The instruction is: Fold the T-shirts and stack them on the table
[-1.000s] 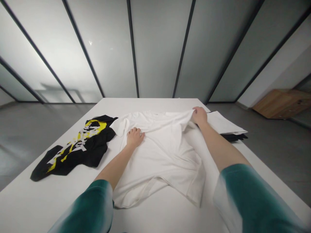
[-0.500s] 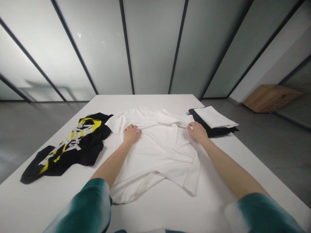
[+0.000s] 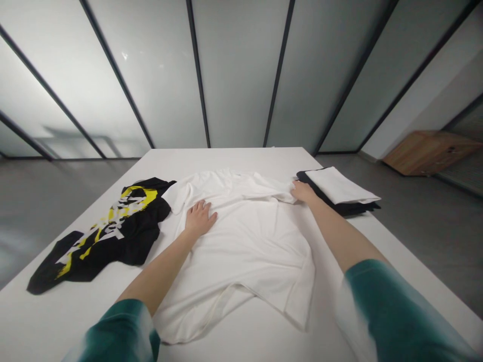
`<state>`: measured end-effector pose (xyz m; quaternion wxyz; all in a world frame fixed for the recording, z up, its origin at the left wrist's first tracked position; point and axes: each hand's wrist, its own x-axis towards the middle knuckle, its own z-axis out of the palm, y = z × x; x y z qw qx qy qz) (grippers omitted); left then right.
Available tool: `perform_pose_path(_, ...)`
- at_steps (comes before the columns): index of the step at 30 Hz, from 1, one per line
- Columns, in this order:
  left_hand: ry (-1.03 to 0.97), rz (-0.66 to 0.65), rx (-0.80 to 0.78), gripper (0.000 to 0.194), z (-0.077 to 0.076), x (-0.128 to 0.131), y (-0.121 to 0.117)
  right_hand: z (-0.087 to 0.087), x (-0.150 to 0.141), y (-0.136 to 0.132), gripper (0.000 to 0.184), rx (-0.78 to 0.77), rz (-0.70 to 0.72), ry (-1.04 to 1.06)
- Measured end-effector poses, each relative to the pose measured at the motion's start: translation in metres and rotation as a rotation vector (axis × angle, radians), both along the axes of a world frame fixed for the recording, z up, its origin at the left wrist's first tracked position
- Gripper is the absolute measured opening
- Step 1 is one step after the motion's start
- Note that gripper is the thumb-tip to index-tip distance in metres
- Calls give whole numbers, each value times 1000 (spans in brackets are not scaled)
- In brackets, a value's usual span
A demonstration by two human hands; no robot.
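Note:
A white T-shirt point(image 3: 241, 241) lies spread on the table in the head view, its hem toward me and its neck at the far side. My left hand point(image 3: 199, 218) rests flat on the left part of its upper body, fingers apart. At the far right, my right hand point(image 3: 301, 191) grips the shirt's sleeve edge, fingers closed on the cloth. The fingertips there are partly hidden. Soft wrinkles cross the shirt, and its hem is uneven, with one layer showing under the other.
Left of the shirt lies a crumpled black garment point(image 3: 132, 236) with a yellow and white print. Beyond my right hand sit a folded white cloth point(image 3: 341, 185) and folded black cloth point(image 3: 354, 207) beneath it. The white table point(image 3: 234, 157) ends before a frosted glass wall.
My left hand has slid a little left and toward me over the shirt. My right hand has moved slightly farther away with the sleeve. The shirt's hem lies closer to me and looks smoother.

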<state>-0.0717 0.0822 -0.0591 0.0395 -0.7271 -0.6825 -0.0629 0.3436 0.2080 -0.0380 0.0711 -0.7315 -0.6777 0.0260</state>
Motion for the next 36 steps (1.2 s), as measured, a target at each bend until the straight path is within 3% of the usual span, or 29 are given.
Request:
perform_pose_path(2,4,4,-5,54,0,0,-1,4,-2,9,44,-39,-42,-58)
perform_pose_path(5,3,4,-8,54,1,1,-1,15,-3,19,29,33,-42,-118)
perform_pose_path(12,-17,16,-17,51,5,4,-3,52,-3,34,35,264,-32,150)
perform_pose_path(18,-16,5,-5,53,2,3,-1,84,-2,28,31,111,14,-24)
perform_pose_path(25,-19,1,12,52,1,2,-1,115,-2,51,36,-47,56,-102)
perform_pose_path(28,-23,1,2,52,1,2,-1,111,-12,52,50,149,55,-105)
perform_pose_path(31,-22,3,-9,54,0,2,0,94,-24,43,57,335,85,-106)
perform_pose_path(36,-17,-2,-5,54,0,3,0,51,-36,4,47,327,220,-53)
